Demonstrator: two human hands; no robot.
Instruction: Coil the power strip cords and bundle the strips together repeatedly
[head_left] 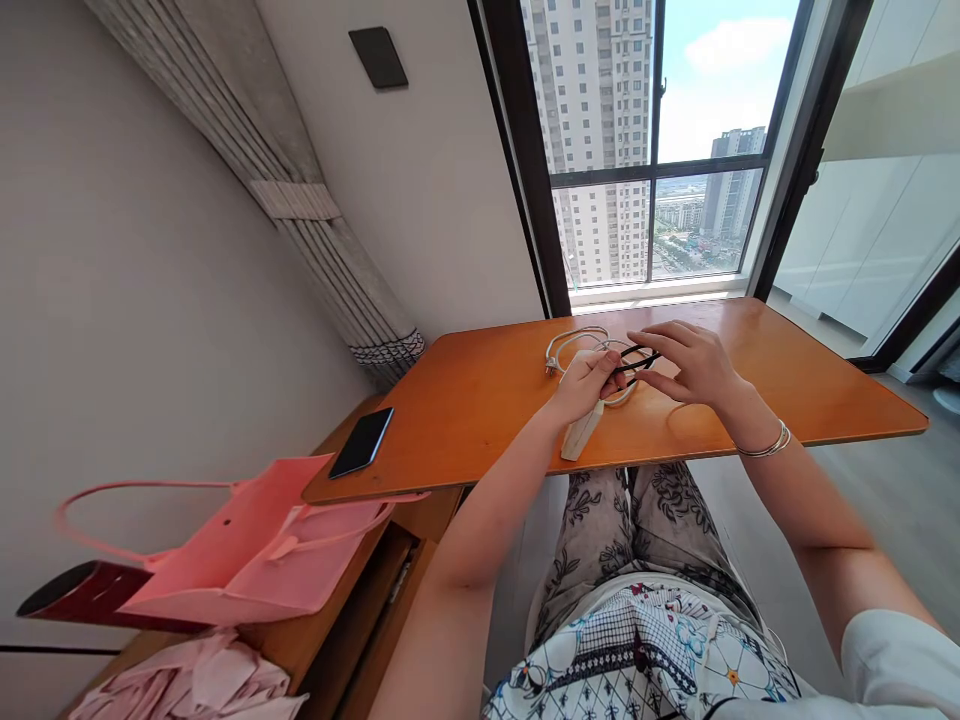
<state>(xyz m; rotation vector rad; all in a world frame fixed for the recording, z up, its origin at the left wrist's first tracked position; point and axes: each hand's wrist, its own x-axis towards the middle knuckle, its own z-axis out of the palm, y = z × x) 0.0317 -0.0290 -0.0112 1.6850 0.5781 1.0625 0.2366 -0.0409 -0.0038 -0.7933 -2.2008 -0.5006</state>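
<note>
My left hand [589, 385] is closed on a thin black cable [637, 365], gathered in loose loops above the table. My right hand [694, 362] is at the other side of these loops. Its fingers are stretched out and its thumb is apart from them, with the loops between; whether the fingertips touch the cable I cannot tell. Just below my left hand, a white power strip [581, 435] lies near the table's front edge. A white cord [571, 338] is coiled behind my hands, its plug [551, 367] at the left end.
The orange-brown wooden table [465, 400] carries a black phone [362, 442] at its left end. Left of it, a pink bag [255, 560] and crumpled pink cloth [195, 680] rest on a lower wooden cabinet [330, 630]. A window [652, 170] stands behind the table.
</note>
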